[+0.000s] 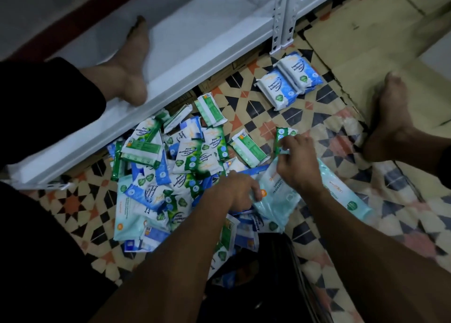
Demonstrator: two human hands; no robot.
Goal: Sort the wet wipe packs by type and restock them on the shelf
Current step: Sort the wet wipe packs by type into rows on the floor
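A jumbled pile of wet wipe packs (175,171) lies on the patterned floor, with several small green pine packs, small blue packs and large pale aqua packs. My left hand (238,191) grips the edge of a large aqua pack (275,200) in the pile. My right hand (297,161) pinches a small green pack (280,137) held upright over the same aqua pack. Two blue fragrance-free packs (289,80) lie side by side apart from the pile, near the shelf post.
A white metal shelf (195,44) runs diagonally at floor level, its slotted post (283,15) at top centre. One bare foot (133,61) rests on the shelf; the other bare foot (390,117) is on flattened cardboard (366,37) at right. A black bag (256,269) sits between my arms.
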